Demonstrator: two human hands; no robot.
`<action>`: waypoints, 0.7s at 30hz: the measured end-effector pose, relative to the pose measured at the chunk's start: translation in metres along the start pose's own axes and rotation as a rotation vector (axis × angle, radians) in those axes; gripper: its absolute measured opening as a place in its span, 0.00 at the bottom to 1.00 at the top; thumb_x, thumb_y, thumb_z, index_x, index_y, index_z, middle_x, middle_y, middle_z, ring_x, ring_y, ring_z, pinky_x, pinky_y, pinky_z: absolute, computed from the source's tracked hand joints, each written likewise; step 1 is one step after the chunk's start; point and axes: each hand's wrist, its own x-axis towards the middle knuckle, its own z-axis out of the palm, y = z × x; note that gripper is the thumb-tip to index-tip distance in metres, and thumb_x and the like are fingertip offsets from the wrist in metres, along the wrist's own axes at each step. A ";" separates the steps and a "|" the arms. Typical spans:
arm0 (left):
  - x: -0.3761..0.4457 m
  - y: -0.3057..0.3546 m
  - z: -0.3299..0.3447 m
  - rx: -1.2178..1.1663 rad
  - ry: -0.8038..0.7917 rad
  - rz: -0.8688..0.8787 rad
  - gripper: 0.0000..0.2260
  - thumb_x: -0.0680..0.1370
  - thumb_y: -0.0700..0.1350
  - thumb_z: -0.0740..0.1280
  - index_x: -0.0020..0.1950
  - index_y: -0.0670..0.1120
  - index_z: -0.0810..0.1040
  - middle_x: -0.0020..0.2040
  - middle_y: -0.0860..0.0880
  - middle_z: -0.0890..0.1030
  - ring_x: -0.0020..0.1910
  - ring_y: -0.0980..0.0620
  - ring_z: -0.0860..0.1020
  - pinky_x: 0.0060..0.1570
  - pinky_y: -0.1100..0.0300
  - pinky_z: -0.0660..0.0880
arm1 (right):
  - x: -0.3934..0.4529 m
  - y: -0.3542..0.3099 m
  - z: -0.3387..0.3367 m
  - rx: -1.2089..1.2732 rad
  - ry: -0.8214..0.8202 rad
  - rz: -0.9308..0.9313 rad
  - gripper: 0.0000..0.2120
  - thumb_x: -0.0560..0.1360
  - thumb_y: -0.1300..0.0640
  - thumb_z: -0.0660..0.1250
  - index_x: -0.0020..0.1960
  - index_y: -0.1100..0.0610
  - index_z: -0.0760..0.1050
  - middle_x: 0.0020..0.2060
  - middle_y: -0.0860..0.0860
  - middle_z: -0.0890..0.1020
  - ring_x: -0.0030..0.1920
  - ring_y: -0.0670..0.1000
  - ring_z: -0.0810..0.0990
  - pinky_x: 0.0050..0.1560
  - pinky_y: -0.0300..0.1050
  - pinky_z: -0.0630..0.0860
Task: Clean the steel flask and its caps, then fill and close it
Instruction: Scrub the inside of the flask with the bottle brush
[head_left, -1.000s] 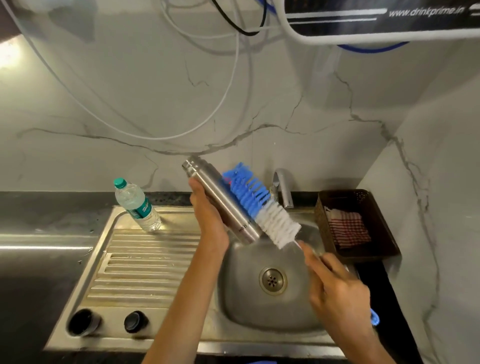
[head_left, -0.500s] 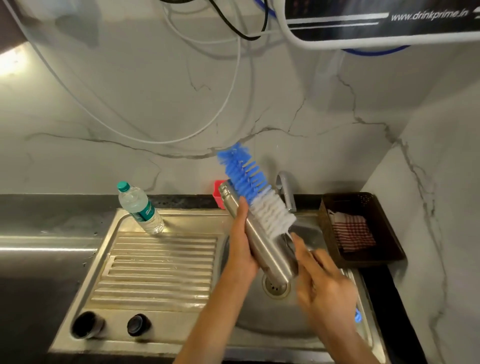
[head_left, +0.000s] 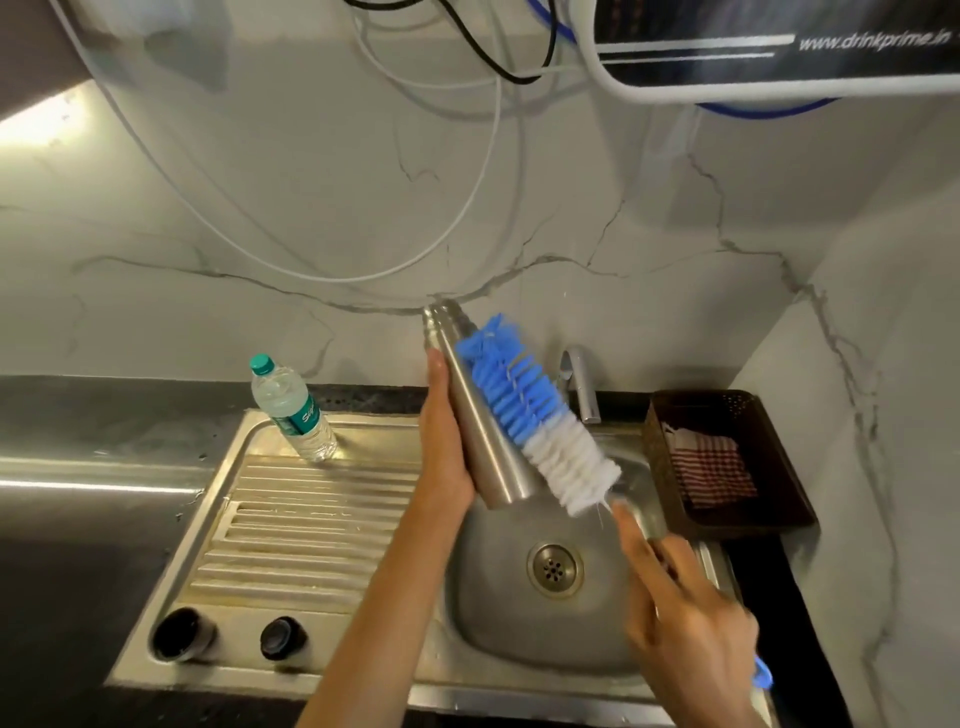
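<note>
My left hand grips the steel flask above the sink basin, with the flask tilted and its open neck pointing up and to the left. My right hand grips the handle of a bottle brush. The brush's blue and white bristles lie against the flask's right outer side. Two dark caps stand on the drainboard's front edge.
A plastic water bottle stands at the back of the ribbed drainboard. A tap rises behind the basin. At right, a brown basket holds a checked cloth. A water purifier and hoses hang overhead.
The flask and brush dropped low over the drain half a second ago; now both are raised again, with the brush slid back down along the flask's side.
</note>
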 end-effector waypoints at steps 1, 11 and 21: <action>0.006 0.007 -0.003 -0.020 0.025 -0.007 0.36 0.78 0.75 0.59 0.73 0.50 0.78 0.63 0.41 0.86 0.62 0.39 0.85 0.68 0.37 0.77 | -0.005 0.000 -0.005 -0.008 0.003 -0.020 0.24 0.79 0.64 0.57 0.70 0.51 0.79 0.35 0.48 0.78 0.21 0.50 0.60 0.20 0.39 0.64; -0.008 0.000 0.013 -0.057 -0.045 -0.025 0.44 0.69 0.77 0.68 0.76 0.50 0.75 0.64 0.40 0.85 0.62 0.38 0.85 0.65 0.35 0.78 | -0.007 0.000 0.007 -0.005 0.004 0.003 0.24 0.79 0.63 0.57 0.70 0.50 0.79 0.36 0.47 0.78 0.21 0.51 0.61 0.19 0.41 0.65; -0.012 -0.013 0.019 -0.113 -0.041 -0.106 0.33 0.79 0.73 0.58 0.62 0.48 0.85 0.55 0.44 0.88 0.55 0.45 0.87 0.59 0.47 0.81 | 0.001 -0.009 0.030 0.057 -0.040 0.046 0.25 0.76 0.61 0.61 0.71 0.49 0.79 0.40 0.48 0.81 0.20 0.51 0.64 0.18 0.41 0.66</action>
